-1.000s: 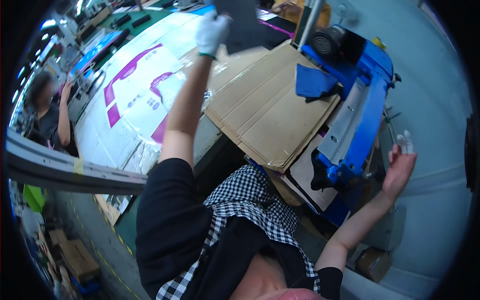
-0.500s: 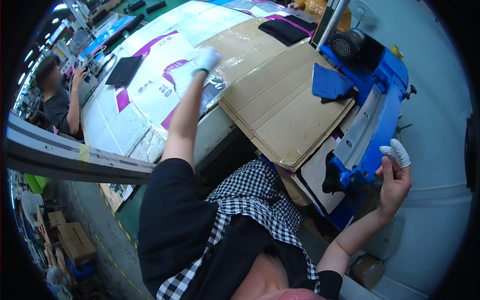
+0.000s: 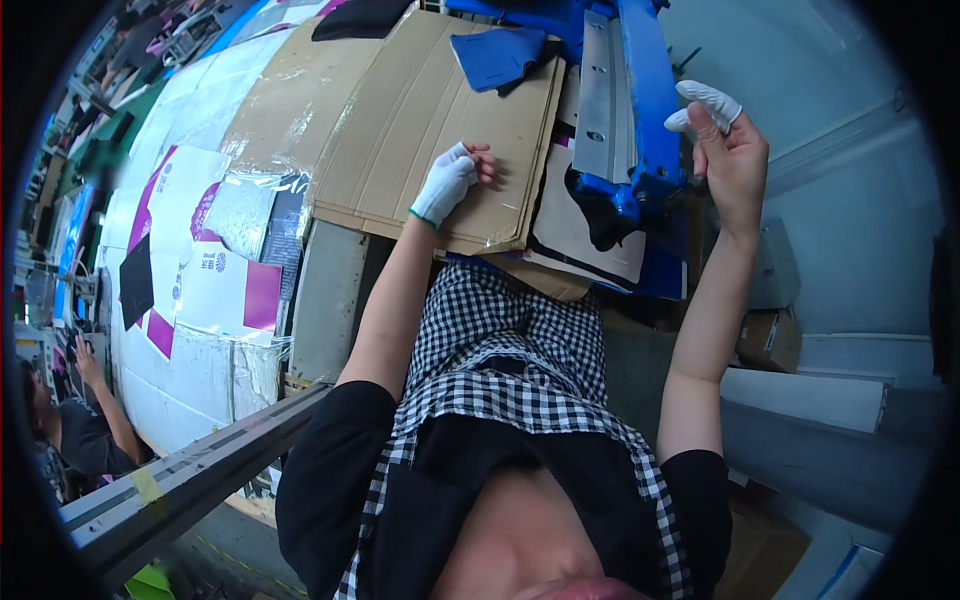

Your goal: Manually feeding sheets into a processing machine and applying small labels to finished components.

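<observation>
My left hand (image 3: pixel 452 185), in a white glove that leaves some fingertips bare, hovers at or just above the brown cardboard sheet (image 3: pixel 400 130); whether it touches cannot be told. Its fingers are loosely bent, a little apart, with nothing visible in them. On the right my right hand (image 3: pixel 735 165) is raised beside the blue machine (image 3: pixel 655 110) with its long metal plate (image 3: pixel 606 100). White finger covers (image 3: pixel 712 102) sit on some of its fingers. Thumb and fingers stand apart, holding nothing. A folded blue cloth-like piece (image 3: pixel 493 58) lies on the cardboard's far part.
Left of the cardboard, printed white and purple sheets (image 3: pixel 215 270) and a black flat piece (image 3: pixel 137 283) lie on the white-covered table (image 3: pixel 200 385). A metal rail (image 3: pixel 200 480) crosses at lower left. Another person (image 3: pixel 90 435) works at the far left. Under the machine lies a beige panel (image 3: pixel 585 240).
My left hand has come back from the printed sheets to the cardboard. My right hand stays raised by the machine. The view has turned, shifting the table and machine leftward.
</observation>
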A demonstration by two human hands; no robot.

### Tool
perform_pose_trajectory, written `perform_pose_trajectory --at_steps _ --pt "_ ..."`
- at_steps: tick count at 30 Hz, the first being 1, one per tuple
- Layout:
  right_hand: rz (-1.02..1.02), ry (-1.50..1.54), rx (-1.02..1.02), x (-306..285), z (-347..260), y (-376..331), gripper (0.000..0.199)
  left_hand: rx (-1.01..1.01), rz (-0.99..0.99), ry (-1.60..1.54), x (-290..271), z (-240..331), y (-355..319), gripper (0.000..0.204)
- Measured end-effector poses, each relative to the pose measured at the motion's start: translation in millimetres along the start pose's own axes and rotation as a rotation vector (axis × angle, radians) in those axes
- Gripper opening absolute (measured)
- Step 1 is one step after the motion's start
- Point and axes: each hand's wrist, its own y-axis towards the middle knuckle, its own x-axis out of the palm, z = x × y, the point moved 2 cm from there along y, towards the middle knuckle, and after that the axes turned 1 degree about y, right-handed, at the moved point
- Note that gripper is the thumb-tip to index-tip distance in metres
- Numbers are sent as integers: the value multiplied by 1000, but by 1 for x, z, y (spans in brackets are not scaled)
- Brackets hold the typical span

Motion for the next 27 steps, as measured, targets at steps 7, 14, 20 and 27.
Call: perform_pose_trajectory --at_steps 7,14,20,27 --pt "62 16 -41 2 1 -4 27 29 11 -77 -5 -2 -8 17" --pt "94 17 -57 0 3 -4 26 8 3 32 -11 -2 -7 16" --pt "54 -64 126 -1 6 4 22 217 -277 1131 65 5 -18 14" --pt "-155 -300 65 -7 71 24 21 637 -622 1923 119 -39 -33 17"
